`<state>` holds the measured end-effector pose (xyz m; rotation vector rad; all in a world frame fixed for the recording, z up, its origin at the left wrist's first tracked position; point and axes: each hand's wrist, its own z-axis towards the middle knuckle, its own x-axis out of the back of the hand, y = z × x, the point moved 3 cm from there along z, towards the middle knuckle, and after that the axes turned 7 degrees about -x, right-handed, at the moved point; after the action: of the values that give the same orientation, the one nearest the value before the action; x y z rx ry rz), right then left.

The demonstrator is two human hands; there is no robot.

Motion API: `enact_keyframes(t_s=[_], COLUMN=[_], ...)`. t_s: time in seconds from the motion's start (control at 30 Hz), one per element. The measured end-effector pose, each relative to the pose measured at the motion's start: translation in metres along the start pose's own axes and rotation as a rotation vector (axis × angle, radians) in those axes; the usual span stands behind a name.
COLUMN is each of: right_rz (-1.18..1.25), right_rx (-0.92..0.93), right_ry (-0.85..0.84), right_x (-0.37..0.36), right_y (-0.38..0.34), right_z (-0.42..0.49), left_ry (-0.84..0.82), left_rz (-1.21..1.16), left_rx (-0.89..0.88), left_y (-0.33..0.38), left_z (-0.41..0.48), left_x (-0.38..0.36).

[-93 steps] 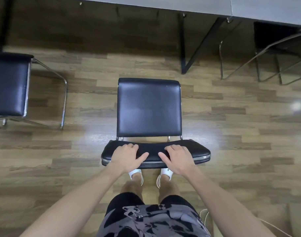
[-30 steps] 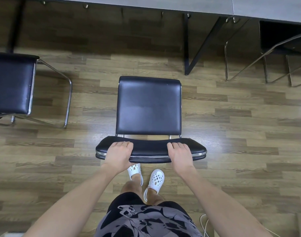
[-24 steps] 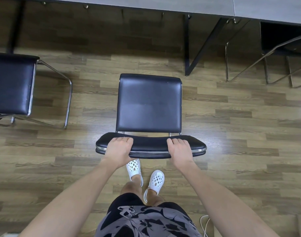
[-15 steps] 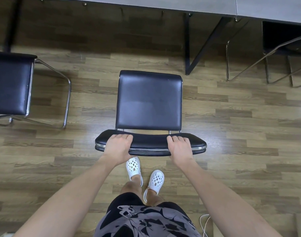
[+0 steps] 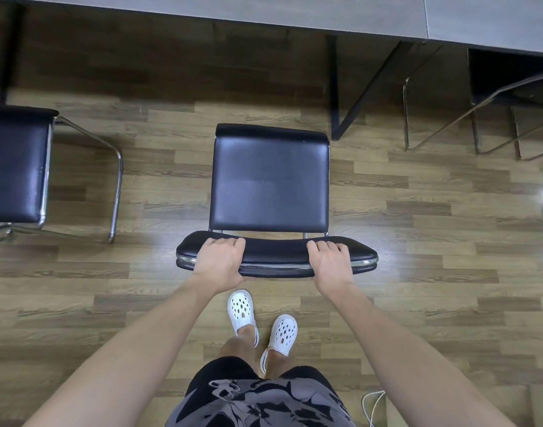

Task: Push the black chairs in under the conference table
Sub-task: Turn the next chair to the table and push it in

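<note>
A black chair (image 5: 268,183) with a chrome frame stands in front of me, seen from above, its seat pointing at the grey conference table (image 5: 325,13) along the top of the view. My left hand (image 5: 219,261) grips the left part of the chair's backrest top. My right hand (image 5: 330,261) grips its right part. The seat's far edge lies on open floor, short of the table's shadow.
A second black chair (image 5: 14,167) stands pulled out at the left. A third black chair (image 5: 507,75) sits tucked under the table at the right. A black slanted table leg (image 5: 336,94) stands just right of my chair's path. My white shoes (image 5: 261,318) are on the wooden floor.
The chair has slid forward toward the table with both hands on its backrest. My feet have stepped forward behind it.
</note>
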<state>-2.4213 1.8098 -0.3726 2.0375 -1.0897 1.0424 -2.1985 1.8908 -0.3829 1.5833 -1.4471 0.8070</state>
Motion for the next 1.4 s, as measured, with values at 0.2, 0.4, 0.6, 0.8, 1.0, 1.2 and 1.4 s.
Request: enact_keyframes(t_s=[0.2, 0.4, 0.6, 0.8, 1.0, 1.2, 1.4], right_rz=[0.004, 0.006, -0.015, -0.023, -0.044, -0.038, -0.044], right_rx=[-0.012, -0.035, -0.029, -0.012, 0.012, 0.015, 0.022], right_ry=[-0.002, 0.026, 0.012, 0.003, -0.002, -0.007, 0.008], right_x=[0.005, 0.011, 0.021, 0.032, 0.042, 0.056, 0.069], right_y=[0.0, 0.001, 0.003, 0.006, 0.01, 0.015, 0.019], right_z=[0.01, 0.024, 0.042, 0.06, 0.075, 0.096, 0.115], left_ry=[0.011, 0.034, 0.053, 0.049, 0.061, 0.058, 0.058], left_rz=[-0.006, -0.006, 0.011, 0.018, 0.031, 0.021, 0.038], left_rx=[0.008, 0.008, -0.002, 0.005, -0.006, 0.006, 0.018], left_y=[-0.005, -0.014, -0.02, -0.026, -0.032, -0.039, -0.041], left_z=[0.009, 0.024, 0.037, 0.054, 0.067, 0.087, 0.103], left_x=[0.005, 0.009, 0.021, 0.032, 0.041, 0.055, 0.07])
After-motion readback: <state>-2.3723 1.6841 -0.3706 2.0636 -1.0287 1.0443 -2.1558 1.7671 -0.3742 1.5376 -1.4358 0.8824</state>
